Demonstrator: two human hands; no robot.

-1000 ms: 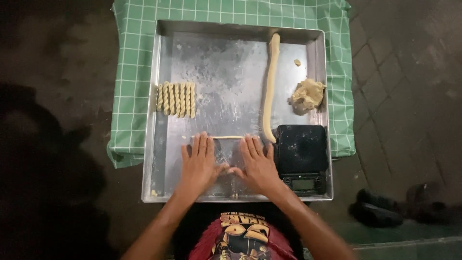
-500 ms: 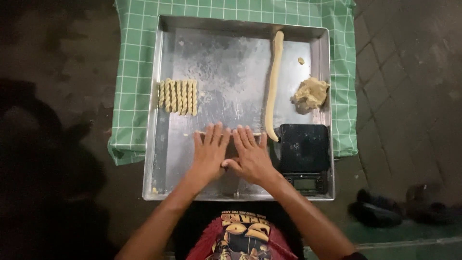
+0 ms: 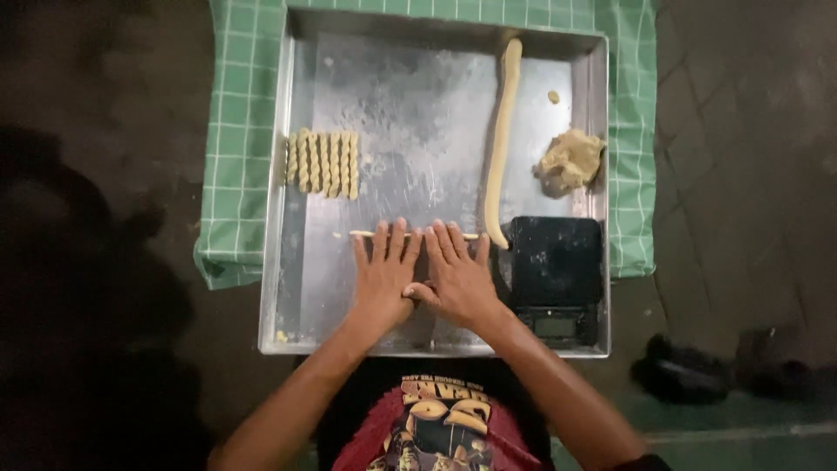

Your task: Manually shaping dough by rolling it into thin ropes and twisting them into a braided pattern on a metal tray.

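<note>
My left hand (image 3: 384, 275) and my right hand (image 3: 457, 276) lie flat side by side on a metal tray (image 3: 296, 288), fingers spread, thumbs touching. Under the fingertips of both hands runs a thin rolled strand of dough (image 3: 366, 234), lying crosswise; its ends stick out on either side. A long thick rope of dough (image 3: 501, 139) runs from the tray's far edge down to just right of my right hand. Several twisted dough pieces (image 3: 323, 163) lie in a row at the tray's left.
A lump of dough (image 3: 569, 162) sits at the tray's right side, a small crumb (image 3: 553, 97) beyond it. A black kitchen scale (image 3: 554, 276) stands in the near right corner. A green checked cloth (image 3: 234, 131) lies under the tray. Dark shoes (image 3: 724, 366) rest on the floor at right.
Both hands slid forward over the strand half a second ago and have come back toward me, so the strand now shows at the fingertips and is longer.
</note>
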